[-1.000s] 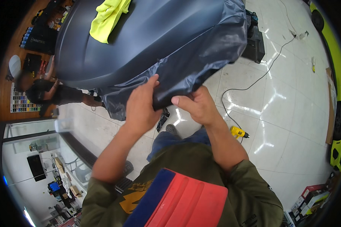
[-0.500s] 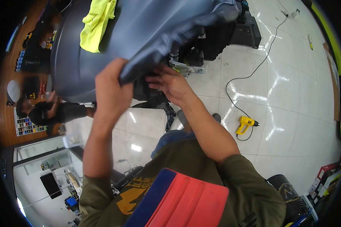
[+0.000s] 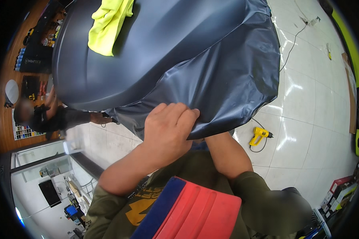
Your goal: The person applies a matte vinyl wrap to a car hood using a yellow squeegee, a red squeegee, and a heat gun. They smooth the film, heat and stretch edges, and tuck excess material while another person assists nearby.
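Note:
A large curved panel [image 3: 135, 36], apparently part of a vehicle body, is covered in dark grey-blue matte film. From its near edge a loose, creased flap of vinyl film [image 3: 235, 71] spreads toward me. My left hand [image 3: 167, 125] is closed on the near edge of this flap, fingers curled over the top. Beneath the flap goes my right forearm [image 3: 227, 153]; the film hides my right hand and its fingers. On top of the panel lies a crumpled neon-yellow cloth [image 3: 109, 30]. A red squeegee with a dark blue edge [image 3: 199, 211] is close in front of my chest.
To the right on the glossy tiled floor lies a yellow heat gun [image 3: 260, 136] with its cord trailing. Another person [image 3: 48, 115] stands at left by a wooden wall with tools. Boxes [image 3: 339, 193] are stacked at the lower right. A bright yellow-green vehicle edge [image 3: 349, 44] borders the right side.
The film flap, bunched and lifted before, is now spread out toward me, covering the dark parts underneath. My left hand has moved right and nearer; my right hand has disappeared under the film.

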A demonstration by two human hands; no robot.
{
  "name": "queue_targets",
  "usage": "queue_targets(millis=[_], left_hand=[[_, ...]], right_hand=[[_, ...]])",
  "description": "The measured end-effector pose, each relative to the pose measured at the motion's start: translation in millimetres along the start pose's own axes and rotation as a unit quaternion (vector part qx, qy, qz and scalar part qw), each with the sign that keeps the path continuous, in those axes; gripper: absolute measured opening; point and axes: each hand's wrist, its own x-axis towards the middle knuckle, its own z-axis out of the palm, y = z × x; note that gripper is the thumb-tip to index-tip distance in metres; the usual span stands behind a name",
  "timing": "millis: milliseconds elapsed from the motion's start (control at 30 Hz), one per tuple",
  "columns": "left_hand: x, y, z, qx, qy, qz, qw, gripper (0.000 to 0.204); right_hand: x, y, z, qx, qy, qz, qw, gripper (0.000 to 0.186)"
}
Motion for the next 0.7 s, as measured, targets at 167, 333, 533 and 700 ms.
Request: queue_targets(millis=[167, 333, 533, 700], left_hand=[[12.1, -16.4, -14.0, 0.000, 0.027, 0.018, 0.999, 0.041], [46.9, -43.4, -46.6, -0.156, 0.038, -0.217, 0.963, 0.059], [83.9, -70.6, -28.7, 0.173, -0.077, -0.143, 0.971, 0.096], [101.3, -58.4, -7.9, 0.144, -0.181, -0.152, 0.961, 0.091]], right_hand=[[13.5, -0.4, 17.9, 0.008, 0.007, -0.003, 1.000, 0.028], [31.0, 7.2, 27.7, -0.197, -0.058, -0.028, 0.978, 0.057], [19.6, 23.2, 39.7, -0.287, -0.079, -0.051, 0.953, 0.054], [19.5, 31.2, 26.4, -0.302, -0.118, -0.066, 0.944, 0.066]])
